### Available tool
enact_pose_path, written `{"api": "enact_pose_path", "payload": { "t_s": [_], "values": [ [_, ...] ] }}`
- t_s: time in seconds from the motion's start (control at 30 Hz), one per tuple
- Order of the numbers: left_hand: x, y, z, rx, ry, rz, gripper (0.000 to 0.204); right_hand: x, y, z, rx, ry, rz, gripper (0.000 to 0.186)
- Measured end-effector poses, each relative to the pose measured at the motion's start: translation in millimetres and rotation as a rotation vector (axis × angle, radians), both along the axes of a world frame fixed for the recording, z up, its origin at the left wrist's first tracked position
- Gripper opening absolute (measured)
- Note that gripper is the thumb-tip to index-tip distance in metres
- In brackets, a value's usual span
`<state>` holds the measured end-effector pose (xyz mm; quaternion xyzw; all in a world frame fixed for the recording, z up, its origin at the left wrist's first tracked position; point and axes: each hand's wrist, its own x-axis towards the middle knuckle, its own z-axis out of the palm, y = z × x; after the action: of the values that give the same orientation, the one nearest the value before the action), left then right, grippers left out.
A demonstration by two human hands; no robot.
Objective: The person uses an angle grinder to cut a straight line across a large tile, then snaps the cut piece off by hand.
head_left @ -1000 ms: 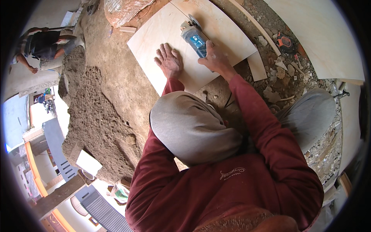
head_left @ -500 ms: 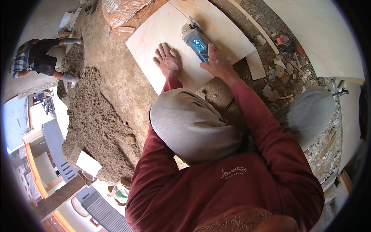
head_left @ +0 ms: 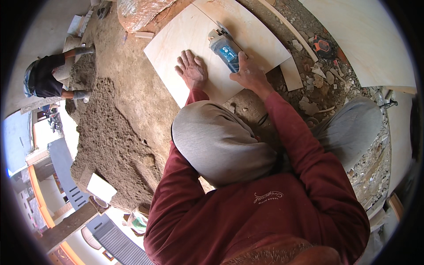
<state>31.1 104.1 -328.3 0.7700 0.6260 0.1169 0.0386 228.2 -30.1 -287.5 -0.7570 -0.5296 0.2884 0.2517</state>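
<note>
A large cream marbled tile (head_left: 170, 39) lies on the ground in front of me. My left hand (head_left: 192, 70) rests flat on its left part, fingers spread. Farther right, my right hand (head_left: 251, 74) is wrapped round the rear of a blue angle grinder (head_left: 225, 49). Its cutting disc (head_left: 224, 29) stands on edge at the far end, over a thin dark line that runs in from the tile's far edge. I cannot tell how deep the disc sits or whether it spins. The underside of the right-hand grip is hidden.
Right of the tile lie a narrow tile strip (head_left: 291, 73), an orange-and-black tool (head_left: 323, 46) and rubble (head_left: 318, 81). Another large tile (head_left: 366, 39) is at far right. A sand heap (head_left: 115, 145) spreads at left; beyond it a co-worker (head_left: 49, 76) bends over.
The angle grinder and my right hand have shifted very slightly toward me. My left hand stays put. At far left the co-worker has changed posture, with the torso now mostly hidden.
</note>
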Motion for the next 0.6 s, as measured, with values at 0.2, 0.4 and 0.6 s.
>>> {"api": "enact_pose_path", "payload": {
  "t_s": [0.2, 0.4, 0.6],
  "values": [
    [1.7, 0.5, -1.9, -0.002, 0.000, 0.009, 0.064, 0.5, -4.0, -4.8, 0.042, -0.022, -0.013, 0.082],
    [-4.7, 1.8, -2.8, 0.007, 0.002, 0.023, 0.064, -3.1, -5.7, -1.5, 0.032, -0.019, -0.003, 0.067],
    [3.4, 0.3, -4.9, 0.015, -0.004, -0.001, 0.063, 1.6, -15.7, -7.8, 0.087, -0.033, -0.026, 0.066]
  ]
}}
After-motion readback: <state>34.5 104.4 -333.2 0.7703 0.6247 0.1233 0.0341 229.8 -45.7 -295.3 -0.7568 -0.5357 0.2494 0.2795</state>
